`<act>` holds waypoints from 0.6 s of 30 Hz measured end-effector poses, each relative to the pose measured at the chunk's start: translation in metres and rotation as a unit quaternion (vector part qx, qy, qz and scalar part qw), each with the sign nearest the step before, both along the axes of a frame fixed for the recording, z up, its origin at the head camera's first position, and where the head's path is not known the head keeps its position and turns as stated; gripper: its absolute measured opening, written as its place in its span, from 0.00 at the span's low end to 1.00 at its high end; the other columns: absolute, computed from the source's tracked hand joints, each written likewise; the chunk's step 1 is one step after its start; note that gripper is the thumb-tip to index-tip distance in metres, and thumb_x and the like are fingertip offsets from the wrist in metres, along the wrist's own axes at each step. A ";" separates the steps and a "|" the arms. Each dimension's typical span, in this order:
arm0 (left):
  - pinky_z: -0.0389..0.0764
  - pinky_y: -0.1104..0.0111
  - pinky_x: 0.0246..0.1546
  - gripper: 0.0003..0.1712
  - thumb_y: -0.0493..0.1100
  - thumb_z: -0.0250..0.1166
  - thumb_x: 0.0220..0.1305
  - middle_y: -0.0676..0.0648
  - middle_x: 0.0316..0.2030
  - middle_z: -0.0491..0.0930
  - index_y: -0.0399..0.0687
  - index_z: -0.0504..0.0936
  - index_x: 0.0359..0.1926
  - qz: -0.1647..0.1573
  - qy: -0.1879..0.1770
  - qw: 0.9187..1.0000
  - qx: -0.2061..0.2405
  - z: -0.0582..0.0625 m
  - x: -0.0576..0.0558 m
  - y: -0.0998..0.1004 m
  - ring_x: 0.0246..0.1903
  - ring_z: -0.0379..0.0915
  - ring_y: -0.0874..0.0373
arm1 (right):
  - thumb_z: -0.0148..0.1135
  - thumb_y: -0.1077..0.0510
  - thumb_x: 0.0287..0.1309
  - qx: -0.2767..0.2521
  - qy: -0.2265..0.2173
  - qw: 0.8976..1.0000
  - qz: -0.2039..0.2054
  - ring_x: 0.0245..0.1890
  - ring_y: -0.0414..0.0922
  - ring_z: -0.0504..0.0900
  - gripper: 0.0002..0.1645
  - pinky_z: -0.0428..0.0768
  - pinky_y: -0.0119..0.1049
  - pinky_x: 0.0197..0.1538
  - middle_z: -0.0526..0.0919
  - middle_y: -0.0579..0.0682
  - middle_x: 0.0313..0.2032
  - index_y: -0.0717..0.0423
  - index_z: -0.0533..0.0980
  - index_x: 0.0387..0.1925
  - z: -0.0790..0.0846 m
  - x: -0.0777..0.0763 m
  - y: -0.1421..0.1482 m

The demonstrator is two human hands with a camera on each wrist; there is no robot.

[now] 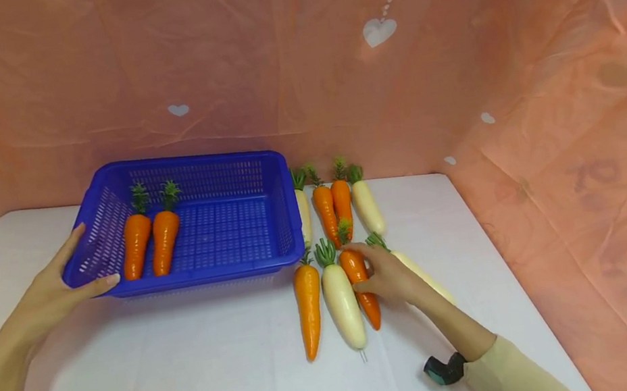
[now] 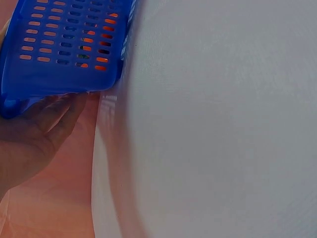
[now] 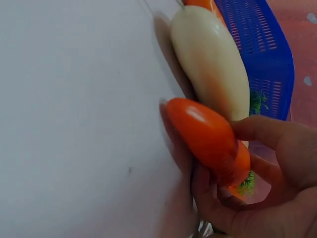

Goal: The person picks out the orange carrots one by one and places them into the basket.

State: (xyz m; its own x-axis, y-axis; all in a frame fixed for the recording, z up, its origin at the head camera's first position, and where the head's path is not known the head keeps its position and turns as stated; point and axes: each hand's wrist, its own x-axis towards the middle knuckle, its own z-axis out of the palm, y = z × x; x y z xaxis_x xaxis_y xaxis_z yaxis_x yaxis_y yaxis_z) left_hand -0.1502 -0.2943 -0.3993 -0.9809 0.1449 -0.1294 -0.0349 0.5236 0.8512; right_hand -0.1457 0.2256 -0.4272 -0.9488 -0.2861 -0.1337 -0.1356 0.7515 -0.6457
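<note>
My left hand [image 1: 52, 291] holds the left end of a blue plastic basket [image 1: 226, 230], thumb on the near rim and fingers along the outer side. Two orange carrots [image 1: 165, 241] with green tops lie inside, at its left. To the right of the basket, my right hand [image 1: 386, 274] pinches a carrot [image 1: 373, 314] between thumb and fingers. The right wrist view shows that carrot [image 3: 203, 131] with its tip towards the camera, close beside a white radish [image 3: 213, 59]. Another carrot [image 1: 309, 309] lies left of this radish.
Behind the right hand lie two more carrots [image 1: 325, 211] and a white radish [image 1: 367, 207], with another radish [image 1: 303, 214] partly hidden by the basket. One radish [image 1: 425, 277] lies under the right forearm. Orange cloth [image 1: 267, 59] hangs around the white table [image 1: 195, 378].
</note>
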 end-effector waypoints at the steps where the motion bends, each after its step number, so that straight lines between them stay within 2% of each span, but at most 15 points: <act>1: 0.27 0.28 0.63 0.58 0.49 0.64 0.68 0.38 0.76 0.22 0.69 0.26 0.77 0.001 -0.001 1.000 -0.001 0.000 0.000 0.000 0.71 0.16 0.28 | 0.72 0.66 0.47 -0.005 -0.003 1.000 0.001 0.43 0.49 0.76 0.42 0.79 0.42 0.45 0.78 0.53 0.48 0.48 0.72 0.66 -0.001 -0.002 0.000; 4: 0.28 0.27 0.63 0.58 0.50 0.64 0.68 0.38 0.76 0.23 0.69 0.25 0.77 0.003 -0.003 1.000 -0.007 0.001 0.000 0.000 0.71 0.17 0.27 | 0.71 0.67 0.46 -0.029 -0.018 0.999 -0.016 0.49 0.50 0.78 0.41 0.79 0.47 0.54 0.78 0.55 0.56 0.48 0.71 0.65 -0.001 -0.005 0.001; 6: 0.28 0.27 0.63 0.59 0.50 0.64 0.68 0.38 0.76 0.23 0.68 0.25 0.77 0.003 -0.006 1.000 -0.006 0.001 0.000 0.001 0.71 0.17 0.27 | 0.71 0.66 0.47 -0.046 -0.034 0.998 -0.033 0.51 0.51 0.78 0.42 0.79 0.49 0.56 0.77 0.55 0.58 0.47 0.70 0.66 0.001 -0.005 0.003; 11: 0.28 0.27 0.62 0.58 0.50 0.64 0.68 0.37 0.76 0.23 0.67 0.25 0.77 0.003 -0.011 1.000 -0.003 0.004 0.000 0.001 0.71 0.16 0.27 | 0.70 0.61 0.53 -0.085 -0.063 0.993 -0.055 0.45 0.51 0.80 0.43 0.83 0.42 0.46 0.74 0.59 0.60 0.40 0.67 0.69 0.017 -0.006 0.004; 14: 0.28 0.27 0.62 0.58 0.50 0.63 0.69 0.37 0.76 0.22 0.67 0.25 0.77 0.001 -0.013 1.000 -0.002 0.004 0.000 0.001 0.71 0.16 0.27 | 0.70 0.61 0.56 -0.115 -0.062 0.990 -0.046 0.42 0.52 0.81 0.43 0.84 0.38 0.41 0.72 0.61 0.61 0.38 0.65 0.71 0.030 -0.011 0.002; 18: 0.27 0.27 0.62 0.58 0.49 0.64 0.69 0.37 0.76 0.23 0.67 0.25 0.77 -0.001 -0.010 1.000 -0.002 0.003 0.001 -0.001 0.71 0.16 0.27 | 0.71 0.60 0.56 -0.151 -0.050 0.987 -0.027 0.45 0.53 0.83 0.43 0.84 0.40 0.41 0.70 0.61 0.63 0.38 0.65 0.71 0.041 -0.021 -0.004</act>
